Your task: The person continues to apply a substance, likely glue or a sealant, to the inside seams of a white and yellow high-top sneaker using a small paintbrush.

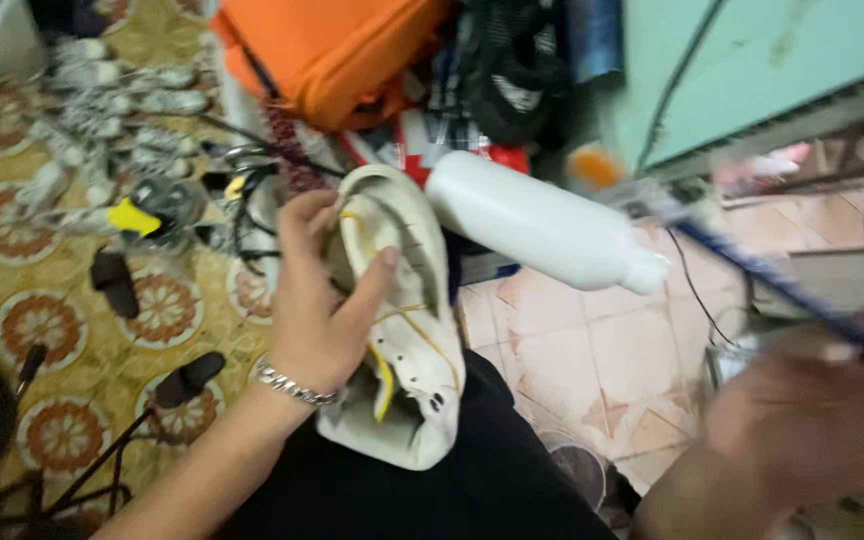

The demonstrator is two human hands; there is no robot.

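One soft, light white shoe (407, 330) sits on my lap at 6 o'clock, my left hand (317, 300) gripping its side, while my blurry right hand (812, 420) pinches a blue brush (782, 290).

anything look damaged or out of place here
The white shoe in the left hand looks worn: grubby upper, yellow trim peeling loose. A white bottle lies tipped sideways behind it. The right hand is too blurred to judge.
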